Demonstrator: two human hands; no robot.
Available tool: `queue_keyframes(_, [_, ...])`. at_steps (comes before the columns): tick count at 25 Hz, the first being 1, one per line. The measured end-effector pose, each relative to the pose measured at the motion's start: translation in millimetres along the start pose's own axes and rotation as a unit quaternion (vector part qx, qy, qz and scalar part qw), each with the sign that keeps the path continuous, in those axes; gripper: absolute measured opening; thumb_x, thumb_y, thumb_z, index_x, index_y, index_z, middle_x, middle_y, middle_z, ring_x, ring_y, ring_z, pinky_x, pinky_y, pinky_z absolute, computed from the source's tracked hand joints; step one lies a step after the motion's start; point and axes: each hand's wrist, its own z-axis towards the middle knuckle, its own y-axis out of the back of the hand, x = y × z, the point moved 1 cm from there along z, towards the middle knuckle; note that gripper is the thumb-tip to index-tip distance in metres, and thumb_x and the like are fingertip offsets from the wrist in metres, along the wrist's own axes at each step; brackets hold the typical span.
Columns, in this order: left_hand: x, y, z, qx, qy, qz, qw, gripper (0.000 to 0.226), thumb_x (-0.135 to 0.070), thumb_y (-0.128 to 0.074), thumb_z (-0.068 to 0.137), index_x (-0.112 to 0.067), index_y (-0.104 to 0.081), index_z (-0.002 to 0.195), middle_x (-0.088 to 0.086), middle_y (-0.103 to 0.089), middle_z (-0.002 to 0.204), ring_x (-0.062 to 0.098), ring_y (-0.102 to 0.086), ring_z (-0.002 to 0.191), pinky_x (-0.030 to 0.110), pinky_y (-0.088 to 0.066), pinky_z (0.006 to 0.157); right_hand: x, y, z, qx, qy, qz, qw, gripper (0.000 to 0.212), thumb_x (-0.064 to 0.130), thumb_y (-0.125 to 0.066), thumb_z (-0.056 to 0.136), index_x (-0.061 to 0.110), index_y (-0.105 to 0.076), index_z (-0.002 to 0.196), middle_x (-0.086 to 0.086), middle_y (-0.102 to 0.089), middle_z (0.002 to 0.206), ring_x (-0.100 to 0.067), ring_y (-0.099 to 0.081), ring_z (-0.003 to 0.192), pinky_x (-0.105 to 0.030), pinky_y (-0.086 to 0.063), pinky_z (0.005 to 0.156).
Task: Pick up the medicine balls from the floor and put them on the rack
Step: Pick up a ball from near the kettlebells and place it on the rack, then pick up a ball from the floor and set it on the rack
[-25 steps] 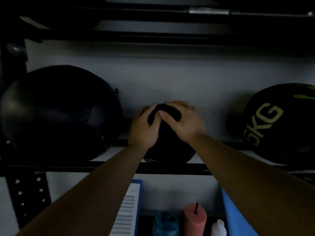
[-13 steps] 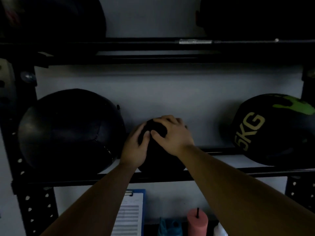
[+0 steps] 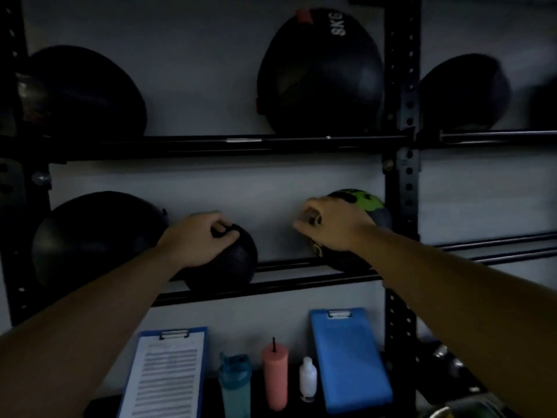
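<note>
Small black medicine ball (image 3: pixel 232 260) sits on the rack (image 3: pixel 301 280) middle rail; left hand (image 3: pixel 200 239) fingers curl over its top. At 3 o'clock, right hand (image 3: pixel 334 226) fingers curl against the green-marked ball (image 3: pixel 366 203).

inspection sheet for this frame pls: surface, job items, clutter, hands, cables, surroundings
Surface: black rack, two rail shelves in view; dim light.
Job's things: small black ball on the lower shelf; green-marked ball to its right; large black ball at left. Upper shelf: ball marked 8KG, two more dark balls.
Clutter: below the rack, clipboard with paper, blue clipboard, teal bottle, pink bottle, small white bottle.
Hands: left hand on the small black ball; right hand in front of the green-marked ball, fingers curled, contact unclear.
Cables: nothing seen.
Surroundings: pale wall behind the rack.
</note>
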Motion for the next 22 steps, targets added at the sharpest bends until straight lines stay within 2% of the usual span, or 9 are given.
queue_keyframes(2, [-46, 7, -22, -0.012, -0.011, 0.011, 1.000, 0.030, -0.066, -0.068, 0.093, -0.042, -0.069, 0.112, -0.020, -0.071, 0.112, 0.000, -0.064, 0.095, 0.025, -0.051, 0.078, -41, 45, -55, -0.016, -0.039, -0.010, 0.999, 0.057, 0.075, -0.049, 0.091, 0.036, -0.059, 0.131, 0.001, -0.066, 0.128, -0.025, -0.063, 0.110, -0.042, -0.055, 0.091])
queue_keyframes(4, [-94, -1, -44, -0.011, -0.017, 0.006, 1.000, 0.034, -0.066, -0.070, 0.092, -0.039, -0.071, 0.114, -0.018, -0.073, 0.112, 0.008, -0.068, 0.099, 0.033, -0.056, 0.087, -81, 78, -112, -0.012, -0.082, -0.030, 0.996, 0.058, 0.076, -0.049, 0.091, 0.037, -0.058, 0.132, 0.002, -0.066, 0.128, -0.025, -0.063, 0.111, -0.041, -0.054, 0.091])
queue_keyframes(10, [-256, -78, -116, 0.064, -0.071, -0.055, 0.994, 0.033, -0.059, -0.076, 0.092, -0.036, -0.069, 0.114, -0.013, -0.072, 0.110, 0.016, -0.069, 0.105, 0.036, -0.055, 0.090, -171, 169, -281, 0.015, -0.191, -0.067, 0.979, 0.060, 0.078, -0.048, 0.090, 0.038, -0.055, 0.134, 0.004, -0.066, 0.132, -0.026, -0.063, 0.112, -0.040, -0.053, 0.088])
queue_keyframes(12, [-310, -90, -129, 0.093, -0.106, -0.062, 0.988, 0.035, -0.055, -0.077, 0.092, -0.032, -0.069, 0.118, -0.008, -0.072, 0.113, 0.019, -0.069, 0.106, 0.035, -0.053, 0.085, -187, 200, -333, 0.005, -0.221, -0.093, 0.971, 0.059, 0.079, -0.048, 0.089, 0.038, -0.056, 0.131, 0.002, -0.067, 0.128, -0.027, -0.063, 0.111, -0.038, -0.050, 0.083])
queue_keyframes(14, [-361, -84, -135, 0.085, -0.148, -0.074, 0.983, 0.034, -0.052, -0.079, 0.091, -0.029, -0.071, 0.115, -0.004, -0.074, 0.109, 0.020, -0.068, 0.099, 0.030, -0.048, 0.075, -192, 233, -376, -0.011, -0.243, -0.115, 0.963, 0.059, 0.079, -0.048, 0.086, 0.039, -0.058, 0.128, 0.001, -0.068, 0.126, -0.027, -0.063, 0.110, -0.037, -0.049, 0.080])
queue_keyframes(18, [-455, -57, -158, 0.085, -0.226, -0.089, 0.966, 0.038, -0.066, -0.076, 0.087, -0.036, -0.070, 0.110, -0.018, -0.071, 0.100, 0.020, -0.069, 0.099, 0.036, -0.052, 0.088, -175, 309, -466, -0.070, -0.302, -0.133, 0.941, 0.063, 0.081, -0.049, 0.081, 0.037, -0.060, 0.125, 0.002, -0.070, 0.124, -0.027, -0.066, 0.110, -0.036, -0.052, 0.084])
queue_keyframes(22, [-502, -56, -217, 0.109, -0.297, -0.137, 0.939, 0.041, -0.070, -0.073, 0.087, -0.037, -0.067, 0.111, -0.013, -0.071, 0.107, 0.022, -0.067, 0.102, 0.038, -0.051, 0.088, -135, 347, -560, -0.106, -0.362, -0.165, 0.911, 0.060, 0.080, -0.052, 0.083, 0.035, -0.063, 0.122, 0.001, -0.072, 0.118, -0.028, -0.066, 0.110, -0.036, -0.050, 0.081])
